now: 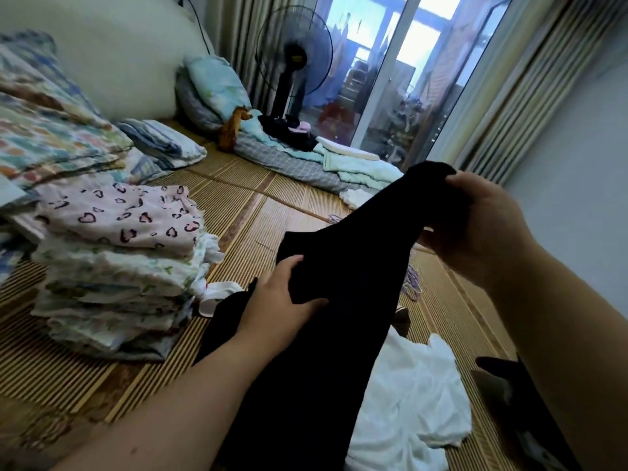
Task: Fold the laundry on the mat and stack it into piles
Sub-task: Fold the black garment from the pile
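A long black garment [343,266] hangs stretched in front of me over the woven mat [258,212]. My right hand [475,226] grips its upper end at the right. Lower down, my left hand [282,300] pinches its left edge. To the left stands a tall pile of folded clothes [115,283], with a pink piece printed with hearts [122,215] on top. A crumpled white garment [414,396] lies on the mat under the black one, at the lower right.
Folded patterned bedding [51,130] is stacked at the far left. A bedroll with pillows and dark clothes [292,151] lies at the back, before a standing fan [292,59] and a glass door. Loose hangers [411,283] lie on the mat to the right. A dark object [503,379] sits lower right.
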Tool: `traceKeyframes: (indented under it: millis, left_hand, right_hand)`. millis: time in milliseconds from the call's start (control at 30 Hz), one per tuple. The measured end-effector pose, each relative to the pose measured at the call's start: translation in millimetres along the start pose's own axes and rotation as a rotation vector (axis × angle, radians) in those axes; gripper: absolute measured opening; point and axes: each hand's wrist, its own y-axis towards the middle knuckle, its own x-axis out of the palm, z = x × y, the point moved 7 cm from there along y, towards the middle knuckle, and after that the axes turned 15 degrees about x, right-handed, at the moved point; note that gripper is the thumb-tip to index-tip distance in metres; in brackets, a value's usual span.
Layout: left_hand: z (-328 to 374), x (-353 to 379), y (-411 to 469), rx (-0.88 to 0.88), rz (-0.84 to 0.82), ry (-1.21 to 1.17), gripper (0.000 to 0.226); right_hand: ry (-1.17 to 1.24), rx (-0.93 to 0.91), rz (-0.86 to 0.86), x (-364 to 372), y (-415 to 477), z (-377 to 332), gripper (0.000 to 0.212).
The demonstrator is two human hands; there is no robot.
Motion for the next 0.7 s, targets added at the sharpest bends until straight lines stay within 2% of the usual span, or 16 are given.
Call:
traceKeyframes:
  millis: [33,100,167,200,267,333,367,500,600,700]
  left_hand:
    - [5.3,-7.9,0.1,-0.015,0.081,0.043,0.076]
    - [21.4,-19.8,8.3,-0.02,0.161,0.116,0.092]
    - [36.1,-14.6,26.4,-0.005,-0.015,0.213,0.096]
    - [45.2,-7.7,35.7,0.007,-0.15,0.256,0.088]
    - [64.7,6.4,50.4,0.023,-0.364,0.234,0.057]
    - [85.2,13.4,61.0,0.038,-0.457,0.147,0.02]
    - [92.2,12.3,65.6,0.044,-0.486,0.147,0.012]
    - [133.5,4.7,79.7,0.151,-0.574,0.242,0.024]
    - [162.4,-1.7,86.3,0.245,-0.62,0.376,0.012]
    - [169.8,-11.4,91.8,0.287,-0.609,0.545,0.014]
  right_hand:
    - [0.003,0.006,0.025,-3.8,-3.8,-2.3,0.033]
    - [0.016,0.006,0.072,-13.2,-12.8,-11.1,0.023]
    - [0.031,0.004,0.07,-20.0,-22.2,-20.3,0.022]
    - [0.018,0.004,0.061,-23.3,-26.3,-25.2,0.023]
    - [-0.016,-0.003,0.088,-31.9,-37.7,-35.7,0.022]
    - [-0.036,-0.018,0.145,-46.7,-48.8,-46.1,0.023]
    - [-0.04,-0.03,0.173,-55.1,-54.7,-50.8,0.025]
    - [-0.06,-0.073,0.28,-98.7,-74.4,-61.5,0.027]
    - [-0.146,-0.086,0.361,-124.3,-83.0,-62.3,0.017]
    - [-0.115,-0.143,0.416,-141.2,-90.2,-65.4,0.016]
